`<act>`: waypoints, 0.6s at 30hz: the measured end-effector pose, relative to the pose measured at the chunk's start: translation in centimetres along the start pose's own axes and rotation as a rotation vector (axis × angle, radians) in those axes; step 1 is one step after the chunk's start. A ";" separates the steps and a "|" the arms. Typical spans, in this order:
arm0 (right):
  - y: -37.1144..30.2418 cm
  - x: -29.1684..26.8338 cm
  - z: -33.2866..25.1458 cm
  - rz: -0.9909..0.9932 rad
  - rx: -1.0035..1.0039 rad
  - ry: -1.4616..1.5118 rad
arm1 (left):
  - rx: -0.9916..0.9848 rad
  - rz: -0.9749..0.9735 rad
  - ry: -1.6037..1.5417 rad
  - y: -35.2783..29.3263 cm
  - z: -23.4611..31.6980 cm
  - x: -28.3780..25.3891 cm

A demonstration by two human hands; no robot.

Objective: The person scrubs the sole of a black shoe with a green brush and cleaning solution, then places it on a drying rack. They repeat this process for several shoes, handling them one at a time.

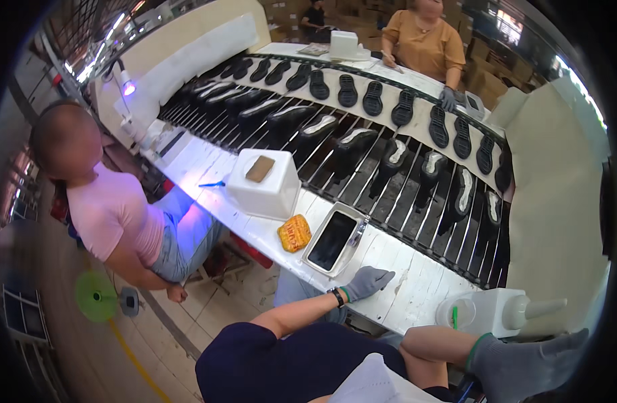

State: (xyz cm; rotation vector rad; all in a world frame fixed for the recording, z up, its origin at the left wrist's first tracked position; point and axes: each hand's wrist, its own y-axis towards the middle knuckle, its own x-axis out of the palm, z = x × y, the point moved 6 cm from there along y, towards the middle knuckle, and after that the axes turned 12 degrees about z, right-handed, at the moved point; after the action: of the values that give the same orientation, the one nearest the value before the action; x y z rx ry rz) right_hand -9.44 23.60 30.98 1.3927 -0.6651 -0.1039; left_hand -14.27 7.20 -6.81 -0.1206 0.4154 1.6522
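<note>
My left hand (369, 283), in a grey glove with a dark band at its wrist, rests on the white tabletop's near edge, holding nothing, fingers stretched out. Just beyond it lies a white tray (306, 260) whose inside is dark and flat; I cannot tell what fills it. My right hand (530, 368), also gloved in grey, reaches toward the lower right with its fingers extended and nothing visible in it. Near that hand stand a white container with a spout (513, 312) and a clear cup (445, 316) with a green item inside. A yellow-orange packet (294, 233) sits left of the tray.
Black shoe uppers (349, 151) with pale undersides lie on a rod conveyor; black soles (403, 107) line the belt beyond. A white box (265, 191) carries a brown pad (260, 168). One person (117, 215) sits at left; another (426, 40) works across. A green fan (95, 296) stands on the floor.
</note>
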 end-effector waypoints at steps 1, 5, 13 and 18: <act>-0.5 0.1 0.8 -0.044 0.084 -0.002 | 0.026 -0.003 -0.006 0.2 0.1 0.4; -3.3 0.6 4.0 -0.097 0.325 -0.018 | 0.143 0.106 0.099 -0.6 -4.3 1.5; -16.7 -3.9 11.3 0.390 1.006 -0.236 | -0.142 -0.035 -0.011 0.4 -1.9 0.4; -23.5 -5.4 8.1 0.885 1.076 0.096 | -0.026 -0.004 -0.010 0.1 -1.1 -0.3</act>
State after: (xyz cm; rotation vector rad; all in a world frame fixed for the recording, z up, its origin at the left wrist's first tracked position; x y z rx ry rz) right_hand -10.50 14.09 7.44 1.9304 -1.2882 1.1652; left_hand -14.54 6.55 -7.76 -0.1327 0.3862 1.6538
